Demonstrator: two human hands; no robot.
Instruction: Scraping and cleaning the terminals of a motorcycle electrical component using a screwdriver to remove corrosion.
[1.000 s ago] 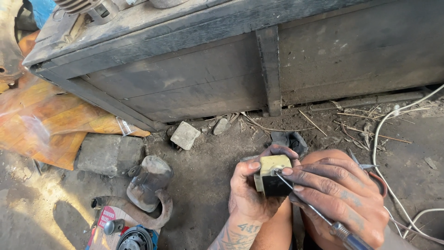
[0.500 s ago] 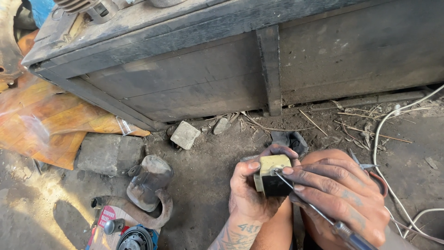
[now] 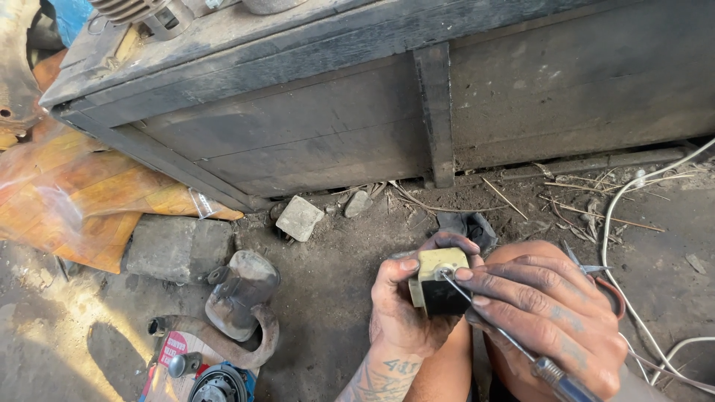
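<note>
Right now my left hand [image 3: 402,313] has its grip closed around a small block-shaped part [image 3: 439,281], pale yellow on top and black on its lower body, held up over the dirt floor [image 3: 335,298] in front of my knee. My thumb lies along its left face and my fingers curl over from behind, so the pale top is turned toward me and slightly to the right.

My right hand [image 3: 551,320] is closed around a thin metal tool [image 3: 495,327], a screwdriver by the look of it, with its handle low at the bottom edge of the view. Its shaft runs as a long diagonal from lower right to upper left, and the tip meets the pale top of the part near its middle. My right forefinger rests along the shaft, just beside the part's right edge.

So the part sits up and to the left of my right hand, at the far end of the tool's long axis, and both hands are touching or nearly touching around it.

Farther off lie a grey stone [image 3: 299,217], a dark wooden crate [image 3: 372,126] and a white cable [image 3: 618,246] on the right.
</note>
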